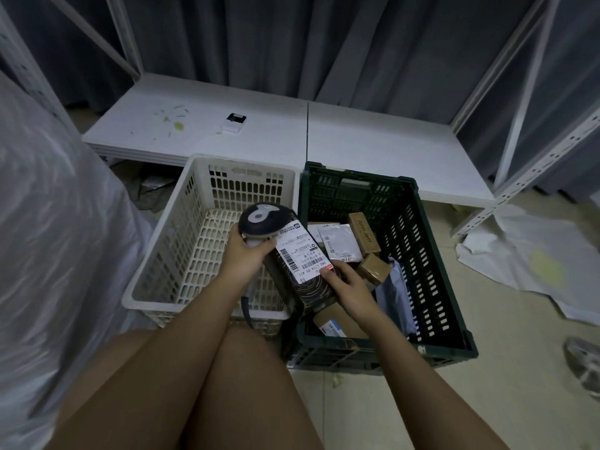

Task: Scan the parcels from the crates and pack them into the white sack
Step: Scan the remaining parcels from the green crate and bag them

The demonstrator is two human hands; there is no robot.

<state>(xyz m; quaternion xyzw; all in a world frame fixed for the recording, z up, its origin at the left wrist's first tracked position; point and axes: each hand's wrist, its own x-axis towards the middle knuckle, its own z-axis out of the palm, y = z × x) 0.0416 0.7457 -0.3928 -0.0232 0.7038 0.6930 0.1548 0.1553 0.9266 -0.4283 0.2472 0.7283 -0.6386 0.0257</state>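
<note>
Dark boxed parcel [303,271], frame centre: right hand [345,280] is gripping its lower edge, left hand [245,254] is gripping the scanner [263,220] over its label. Probably stiff and light; best held by the edges, above the green crate [435,254].

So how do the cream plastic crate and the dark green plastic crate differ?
The cream plastic crate sits on the left and shows a bare slotted floor; the dark green plastic crate on the right holds several parcels, among them brown cardboard boxes and a grey mailer bag. The cream one has rounded rims, the green one squarer corners. Both have perforated walls and stand side by side.
</note>
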